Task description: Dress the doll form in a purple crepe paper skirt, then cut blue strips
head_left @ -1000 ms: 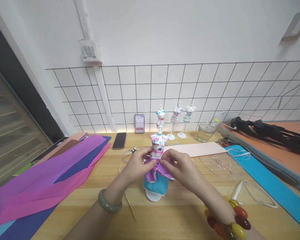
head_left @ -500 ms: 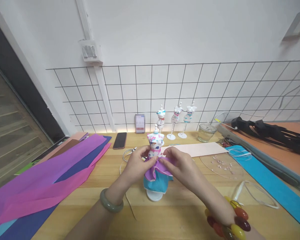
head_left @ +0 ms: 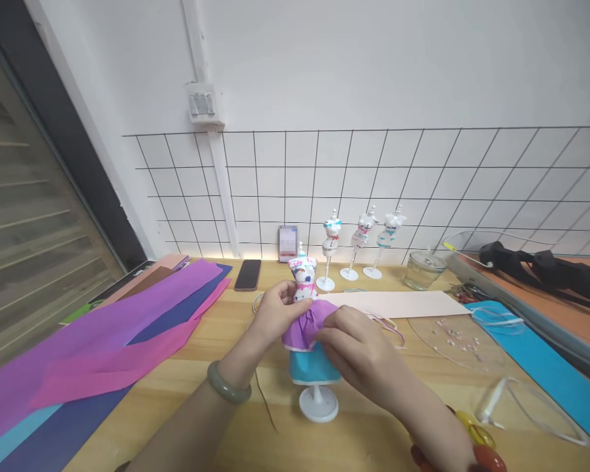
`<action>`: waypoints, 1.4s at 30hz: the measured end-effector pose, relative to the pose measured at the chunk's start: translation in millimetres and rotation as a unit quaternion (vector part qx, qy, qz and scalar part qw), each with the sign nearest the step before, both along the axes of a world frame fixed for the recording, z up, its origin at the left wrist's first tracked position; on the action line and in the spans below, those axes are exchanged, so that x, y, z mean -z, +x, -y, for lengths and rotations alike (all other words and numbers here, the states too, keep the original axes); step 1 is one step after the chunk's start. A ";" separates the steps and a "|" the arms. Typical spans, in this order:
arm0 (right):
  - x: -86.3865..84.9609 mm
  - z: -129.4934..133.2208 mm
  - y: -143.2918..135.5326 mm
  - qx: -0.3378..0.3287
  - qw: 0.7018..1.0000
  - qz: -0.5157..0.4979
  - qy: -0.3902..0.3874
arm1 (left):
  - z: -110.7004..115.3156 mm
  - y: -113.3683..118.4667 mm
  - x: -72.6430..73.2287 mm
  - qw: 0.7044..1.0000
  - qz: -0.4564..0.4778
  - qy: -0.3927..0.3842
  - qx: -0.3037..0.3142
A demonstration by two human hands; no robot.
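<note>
A small patterned dress form (head_left: 305, 274) stands on a round white base (head_left: 318, 404) in front of me. Around its waist hangs purple fabric (head_left: 302, 333), gathered over a blue skirt (head_left: 314, 367). My left hand (head_left: 279, 316) is closed at the waist, its thumb pressing the gathered top of the purple fabric against the form. On the other side, my right hand (head_left: 356, 341) pinches the purple fabric's right edge between thumb and fingers. The right fingertips are partly hidden by the hand itself.
Three more dress forms (head_left: 362, 236) stand at the back, beside a glass jar (head_left: 424, 270). Coloured fabric sheets (head_left: 103, 341) lie left, near a dark phone (head_left: 248, 275). A pale strip (head_left: 398, 304), small beads (head_left: 455, 337) and a blue strip (head_left: 535, 354) lie right.
The purple fabric now falls smoother and wider over the blue skirt. My right hand has moved lower along it. More of the form's base and stem shows, and the view has turned slightly left.
</note>
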State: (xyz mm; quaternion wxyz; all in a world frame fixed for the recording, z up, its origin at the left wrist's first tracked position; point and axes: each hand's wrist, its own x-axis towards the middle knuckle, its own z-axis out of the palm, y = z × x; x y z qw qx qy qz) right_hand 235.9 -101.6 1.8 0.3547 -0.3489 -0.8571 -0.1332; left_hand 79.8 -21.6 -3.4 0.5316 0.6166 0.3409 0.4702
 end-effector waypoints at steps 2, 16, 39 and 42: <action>1.6 0.2 -2.9 -0.008 0.999 0.025 0.020 | -2.5 -2.6 -1.7 1.000 0.014 -0.019 -0.010; 3.6 2.1 -5.4 -0.063 0.997 -0.027 -0.041 | -5.3 -14.4 -9.8 0.998 0.044 -0.015 0.043; -4.1 -7.7 14.6 0.027 0.856 -0.266 -0.442 | 0.5 -10.5 -2.5 0.982 -0.028 0.049 0.180; 0.5 -10.7 13.2 0.067 0.882 -0.229 -0.405 | 0.7 -8.7 -0.4 0.981 -0.028 0.033 0.187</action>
